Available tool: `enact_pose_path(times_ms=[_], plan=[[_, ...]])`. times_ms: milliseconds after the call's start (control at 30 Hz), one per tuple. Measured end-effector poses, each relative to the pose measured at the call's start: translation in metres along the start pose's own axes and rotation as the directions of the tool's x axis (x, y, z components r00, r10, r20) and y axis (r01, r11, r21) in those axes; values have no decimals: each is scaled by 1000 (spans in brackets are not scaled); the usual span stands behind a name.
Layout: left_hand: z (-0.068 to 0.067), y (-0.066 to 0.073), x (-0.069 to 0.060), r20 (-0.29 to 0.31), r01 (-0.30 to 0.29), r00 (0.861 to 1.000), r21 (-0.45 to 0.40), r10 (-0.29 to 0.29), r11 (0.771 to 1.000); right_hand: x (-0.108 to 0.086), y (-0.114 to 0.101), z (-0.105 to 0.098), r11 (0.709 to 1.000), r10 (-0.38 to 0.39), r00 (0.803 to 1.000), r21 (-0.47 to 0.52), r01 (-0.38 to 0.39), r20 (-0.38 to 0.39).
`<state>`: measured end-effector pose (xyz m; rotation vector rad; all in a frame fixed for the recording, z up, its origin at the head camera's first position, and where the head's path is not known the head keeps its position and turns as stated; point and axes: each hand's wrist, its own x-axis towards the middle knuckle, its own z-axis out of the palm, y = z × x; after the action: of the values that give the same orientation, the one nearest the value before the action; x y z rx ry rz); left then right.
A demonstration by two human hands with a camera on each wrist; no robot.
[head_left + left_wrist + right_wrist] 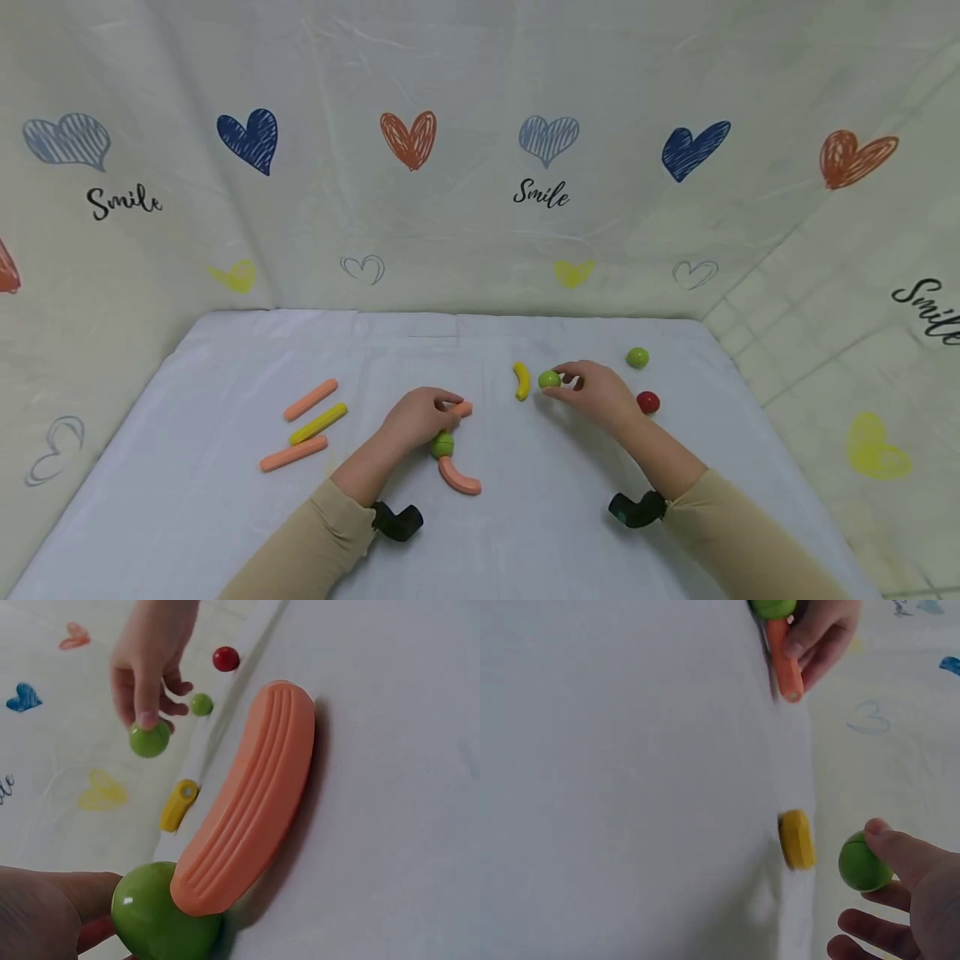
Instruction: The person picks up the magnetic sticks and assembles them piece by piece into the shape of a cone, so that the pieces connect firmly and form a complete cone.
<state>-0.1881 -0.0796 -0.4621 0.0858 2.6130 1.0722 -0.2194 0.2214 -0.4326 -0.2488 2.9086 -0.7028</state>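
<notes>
- Green ball (549, 380): our right hand (596, 396) pinches it.
- Orange stick (463, 409): our left hand (422, 414) pinches it.
- We're seemingly joining these; the next move likely calls for alignment.

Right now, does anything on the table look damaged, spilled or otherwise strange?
Nothing stands out: no spill or damage shows. The green ball in the right hand looks whole; the loose sticks at left simply lie at slightly different angles.

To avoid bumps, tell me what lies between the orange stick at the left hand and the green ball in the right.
The yellow banana lies between the orange stick and the green ball, touching neither, as the head view shows.
</notes>
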Motion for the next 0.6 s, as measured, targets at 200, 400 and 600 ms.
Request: enact_pose_path(times_ms=[200, 400, 600], plan=[[-2, -1, -1, 5, -9, 1000, -5, 9, 1000, 3, -30, 30, 999, -36, 999, -25, 36, 26], [0, -2, 1, 6, -14, 1000, 3, 14, 1000, 4, -54, 52, 977, -151, 988, -148, 155, 36], [1, -2, 1, 2, -13, 1000, -5, 13, 1000, 6, -67, 61, 954, -202, 978, -219, 207, 46]])
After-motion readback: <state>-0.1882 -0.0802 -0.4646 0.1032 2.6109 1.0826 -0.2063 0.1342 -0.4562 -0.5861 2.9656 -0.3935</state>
